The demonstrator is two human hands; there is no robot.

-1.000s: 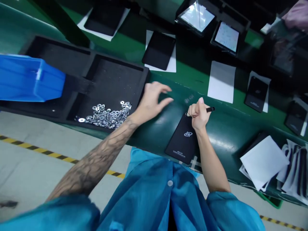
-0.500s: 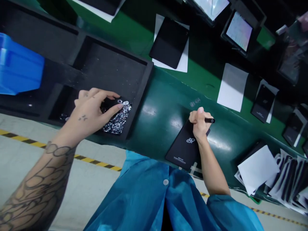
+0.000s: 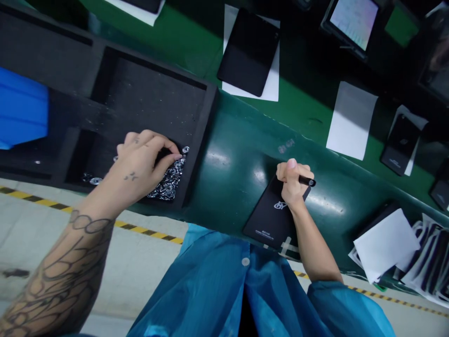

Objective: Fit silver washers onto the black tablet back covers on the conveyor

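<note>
My left hand is over the black divided tray, its thumb and forefinger pinched together at a heap of small shiny ring-shaped parts. Whatever is between the fingertips is too small to make out. My right hand makes a fist around a black pen-like tool, whose end pokes out to the right. Below that fist lies a black tablet back cover with a pale logo and small print, at the bench's front edge. The fist hides its upper part.
A blue bin stands in the tray's left part. Behind, another black tablet lies on white paper, near a bare white sheet and a smaller black device. To the right, white paper tops stacked panels.
My left thumb and forefinger have closed together at the shiny parts. My right hand keeps its grip on the pen-like tool over the tablet cover. The camera view has shifted slightly.
</note>
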